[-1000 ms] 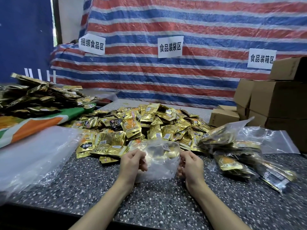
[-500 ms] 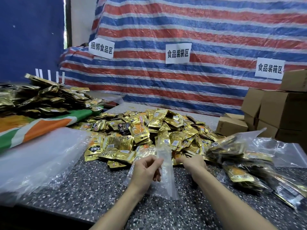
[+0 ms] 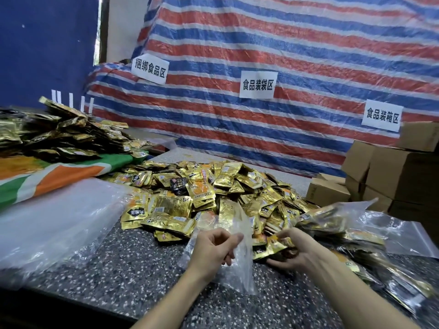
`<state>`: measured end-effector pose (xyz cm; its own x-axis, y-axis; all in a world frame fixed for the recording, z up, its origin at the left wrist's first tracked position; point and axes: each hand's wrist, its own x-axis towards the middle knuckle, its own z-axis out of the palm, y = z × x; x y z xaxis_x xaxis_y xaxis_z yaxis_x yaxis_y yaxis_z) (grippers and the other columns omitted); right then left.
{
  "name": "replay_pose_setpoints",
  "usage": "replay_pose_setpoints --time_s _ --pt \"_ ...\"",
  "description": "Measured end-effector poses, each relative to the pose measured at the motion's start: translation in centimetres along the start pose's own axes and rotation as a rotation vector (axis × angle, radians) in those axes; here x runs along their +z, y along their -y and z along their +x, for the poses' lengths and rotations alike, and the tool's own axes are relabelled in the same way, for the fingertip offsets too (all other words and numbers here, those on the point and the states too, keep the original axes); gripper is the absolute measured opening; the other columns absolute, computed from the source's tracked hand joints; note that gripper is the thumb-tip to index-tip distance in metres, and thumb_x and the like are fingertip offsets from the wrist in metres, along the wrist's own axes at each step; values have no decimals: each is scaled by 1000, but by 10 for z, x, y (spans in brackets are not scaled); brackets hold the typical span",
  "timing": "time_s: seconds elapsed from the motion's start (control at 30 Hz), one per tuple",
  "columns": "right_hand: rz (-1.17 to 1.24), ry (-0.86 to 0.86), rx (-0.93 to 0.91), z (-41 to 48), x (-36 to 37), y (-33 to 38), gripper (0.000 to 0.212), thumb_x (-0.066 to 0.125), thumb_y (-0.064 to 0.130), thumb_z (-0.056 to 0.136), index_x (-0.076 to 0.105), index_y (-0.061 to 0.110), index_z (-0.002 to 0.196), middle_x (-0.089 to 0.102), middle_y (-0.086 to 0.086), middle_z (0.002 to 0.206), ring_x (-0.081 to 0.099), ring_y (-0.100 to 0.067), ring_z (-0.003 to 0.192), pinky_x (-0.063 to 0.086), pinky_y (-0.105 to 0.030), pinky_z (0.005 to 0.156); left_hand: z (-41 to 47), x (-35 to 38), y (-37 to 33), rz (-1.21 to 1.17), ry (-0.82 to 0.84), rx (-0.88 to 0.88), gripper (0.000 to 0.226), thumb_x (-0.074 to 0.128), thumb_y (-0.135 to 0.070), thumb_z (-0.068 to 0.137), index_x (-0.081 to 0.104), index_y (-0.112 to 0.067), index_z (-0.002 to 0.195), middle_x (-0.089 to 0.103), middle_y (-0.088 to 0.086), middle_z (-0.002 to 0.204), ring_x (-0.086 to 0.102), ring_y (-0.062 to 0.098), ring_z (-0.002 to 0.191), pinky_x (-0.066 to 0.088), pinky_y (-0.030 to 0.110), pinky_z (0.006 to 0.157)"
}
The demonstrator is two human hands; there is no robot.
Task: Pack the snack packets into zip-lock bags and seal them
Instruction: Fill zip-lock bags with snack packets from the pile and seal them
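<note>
I'm at the filling step: my left hand [image 3: 215,250] pinches the empty-looking zip-lock bag [image 3: 240,264] by its top, and my right hand [image 3: 297,251] curls round gold snack packets [image 3: 273,246] at the near edge of the pile [image 3: 213,186]; next I likely need to open the bag's mouth and slide them in

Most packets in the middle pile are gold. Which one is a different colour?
The black packet, lying on top of the pile towards its far left. Every other packet around it is gold foil.
</note>
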<state>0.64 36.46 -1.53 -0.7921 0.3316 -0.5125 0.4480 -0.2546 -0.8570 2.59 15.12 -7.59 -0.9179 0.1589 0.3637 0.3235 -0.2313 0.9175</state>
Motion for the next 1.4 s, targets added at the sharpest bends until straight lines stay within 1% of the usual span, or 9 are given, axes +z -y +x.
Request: replay_pose_setpoints --time_s 0.1,0.2,0.37,0.47,0.67,0.9,1.13,1.33,1.4 --pt "-102 -66 -118 -10 -7 0 24 64 0 90 59 -1 113 50 -19 127 54 -38 119 58 -48 57 -1 -2 2 13 9 3 32 75 -40 76 67 -10 68 61 -2 54 53 12 47 46 20 50" --pt "-35 -144 -426 -25 -19 9 19 65 5 88 58 -6 101 63 -25 110 67 -34 87 54 -31 43 -1 -1 5 35 11 -3 31 77 -40 76 67 -12 66 61 -1 54 53 12 46 45 21 51" --pt "139 43 -627 -79 -13 25 13 71 25 84 71 13 78 71 -7 77 70 -22 63 52 -31 53 2 1 8 95 20 -16 30 79 -22 83 60 -10 62 56 -4 49 49 11 42 43 20 47" --pt "13 144 -674 -92 8 16 20 66 23 91 76 8 83 74 -10 77 72 -22 70 58 -35 60 1 1 7 121 34 -8 31 78 -21 83 59 -10 61 55 -4 48 49 11 40 43 21 45" --pt "-466 -45 -874 -95 31 -8 16 65 29 93 60 16 101 71 -9 95 71 -25 85 60 -48 78 -2 1 1 12 38 -12 31 65 -13 94 63 -8 64 55 1 49 47 13 37 38 21 38" --pt "-630 83 -679 -98 39 -19 18 59 37 97 55 20 102 68 -10 99 72 -27 83 62 -42 62 -8 7 -9 17 10 58 32 59 -29 95 66 -10 71 59 -1 52 47 14 38 37 21 38" --pt "-568 228 -625 -111 27 13 41 88 4 66 63 8 98 76 -4 75 75 -17 66 55 -18 51 -7 7 -39 -54 -63 108 30 62 -34 89 65 -15 67 59 1 54 48 11 40 37 19 39" --pt "-665 366 -584 -134 15 49 47 78 -11 66 67 6 108 78 -4 77 74 -11 66 54 -17 54 4 11 -85 -91 -70 193 32 60 -26 96 64 -6 71 58 5 57 50 13 44 41 19 42" --pt "-599 413 -571 -141 12 60 58 76 -13 57 67 6 111 78 -12 87 76 -19 79 59 -23 67 6 13 -98 -89 -65 218 30 60 -25 96 65 -6 73 58 2 55 49 12 43 40 19 41"
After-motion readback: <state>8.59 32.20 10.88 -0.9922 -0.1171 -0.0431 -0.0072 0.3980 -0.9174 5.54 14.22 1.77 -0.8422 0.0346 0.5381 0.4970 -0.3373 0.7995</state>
